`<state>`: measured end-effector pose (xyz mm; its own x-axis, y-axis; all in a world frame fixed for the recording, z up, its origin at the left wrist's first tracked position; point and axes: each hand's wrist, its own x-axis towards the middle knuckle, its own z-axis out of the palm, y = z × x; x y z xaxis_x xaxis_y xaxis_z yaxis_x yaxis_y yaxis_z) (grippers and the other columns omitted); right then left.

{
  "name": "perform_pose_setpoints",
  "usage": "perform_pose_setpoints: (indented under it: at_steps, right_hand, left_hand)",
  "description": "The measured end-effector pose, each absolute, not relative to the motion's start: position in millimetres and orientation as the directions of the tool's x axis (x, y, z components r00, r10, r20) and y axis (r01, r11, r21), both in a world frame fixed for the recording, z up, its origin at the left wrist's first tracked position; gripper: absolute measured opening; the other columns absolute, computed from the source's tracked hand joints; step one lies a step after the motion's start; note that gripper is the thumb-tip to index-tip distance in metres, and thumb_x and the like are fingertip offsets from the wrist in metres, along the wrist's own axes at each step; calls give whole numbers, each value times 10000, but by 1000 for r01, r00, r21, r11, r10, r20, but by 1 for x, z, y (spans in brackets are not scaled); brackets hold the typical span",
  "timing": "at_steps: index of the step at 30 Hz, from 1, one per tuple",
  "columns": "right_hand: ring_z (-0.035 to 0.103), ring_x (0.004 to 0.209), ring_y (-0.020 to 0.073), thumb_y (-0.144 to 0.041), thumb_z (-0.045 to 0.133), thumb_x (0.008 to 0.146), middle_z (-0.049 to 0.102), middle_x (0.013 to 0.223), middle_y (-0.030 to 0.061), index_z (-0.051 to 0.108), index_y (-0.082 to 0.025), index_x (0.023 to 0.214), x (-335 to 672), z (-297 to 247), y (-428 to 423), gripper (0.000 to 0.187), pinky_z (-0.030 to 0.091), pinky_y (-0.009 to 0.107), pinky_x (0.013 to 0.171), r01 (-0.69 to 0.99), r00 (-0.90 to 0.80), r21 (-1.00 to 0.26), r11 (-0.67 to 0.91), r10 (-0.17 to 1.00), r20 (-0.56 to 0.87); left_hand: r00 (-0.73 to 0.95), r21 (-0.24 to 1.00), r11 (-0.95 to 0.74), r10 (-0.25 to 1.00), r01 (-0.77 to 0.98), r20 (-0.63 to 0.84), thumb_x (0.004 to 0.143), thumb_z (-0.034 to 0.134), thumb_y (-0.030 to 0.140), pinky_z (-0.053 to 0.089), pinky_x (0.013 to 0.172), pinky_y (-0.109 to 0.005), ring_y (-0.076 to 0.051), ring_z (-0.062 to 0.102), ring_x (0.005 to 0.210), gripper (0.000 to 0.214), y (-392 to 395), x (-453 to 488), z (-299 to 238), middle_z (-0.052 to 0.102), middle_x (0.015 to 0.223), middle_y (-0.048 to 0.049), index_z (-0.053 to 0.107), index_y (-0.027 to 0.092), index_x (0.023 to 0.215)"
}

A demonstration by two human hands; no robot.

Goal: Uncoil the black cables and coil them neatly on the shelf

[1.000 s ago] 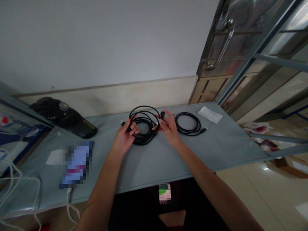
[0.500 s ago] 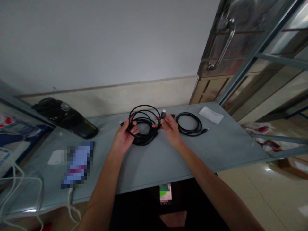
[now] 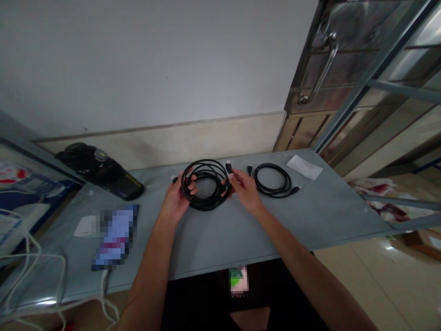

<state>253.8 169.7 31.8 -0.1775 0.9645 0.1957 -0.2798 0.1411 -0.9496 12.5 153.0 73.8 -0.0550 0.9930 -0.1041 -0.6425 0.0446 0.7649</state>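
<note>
My left hand (image 3: 177, 200) curls around the left side of a coiled black cable (image 3: 206, 185), and the coil's loops sit against the tabletop. My right hand (image 3: 245, 192) grips the coil's right side, with a small black plug (image 3: 228, 168) standing up just beyond its fingers. A second, smaller coil of black cable (image 3: 272, 181) lies apart to the right of my right hand, with a connector (image 3: 249, 170) at its left end.
The grey metal table (image 3: 241, 230) holds a white paper slip (image 3: 304, 167), a black handheld device (image 3: 103, 178), a blurred blue-and-white package (image 3: 116, 236), and a white card (image 3: 85, 226). White cords (image 3: 34, 262) hang at its left corner. A steel door (image 3: 330, 69) stands at the right.
The view has shifted slightly, moving the table right and down. The plug has moved left and lower, and the big coil now looks rounder between my hands.
</note>
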Motion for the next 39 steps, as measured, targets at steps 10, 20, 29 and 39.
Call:
perform_pose_setpoints:
  at_steps: [10,20,29,39]
  right_hand:
    - [844,1087,271,-633,938,864,830,1157,66,709,-249,1205,239,25,169,562,756,432,875,-362,-323,-928,89,922,214]
    - [854,813,261,-561,1036,743,828,917,37,735,-201,1081,250,19,179,578,761,402,695,-384,-147,-923,12,986,74]
    - [792,593,229,-563,983,818,845,903,83,752,-168,1294,250,6,176,660,607,307,426,-181,-204,-983,-34,979,4]
    - [719,781,196,-506,957,807,797,1033,54,775,-224,1186,257,7,180,507,663,402,794,176,11,-956,235,971,240]
  left_hand:
    - [-344,842,-126,936,-525,-75,842,982,273,590,703,-199,-120,735,807,292,161,1,53,814,959,-55,797,151,1033]
    - [-539,953,-203,841,-226,51,1054,699,628,609,1066,-375,-207,766,1023,425,169,-2,37,805,1061,-65,750,207,1047]
    - [-335,864,-188,866,468,370,803,928,258,319,1385,-603,-399,582,1499,560,158,0,35,696,1477,-156,749,241,1334]
    - [-301,836,-209,867,507,398,839,804,180,349,1364,-623,-427,638,1445,458,160,-1,26,761,1399,-171,786,233,1294]
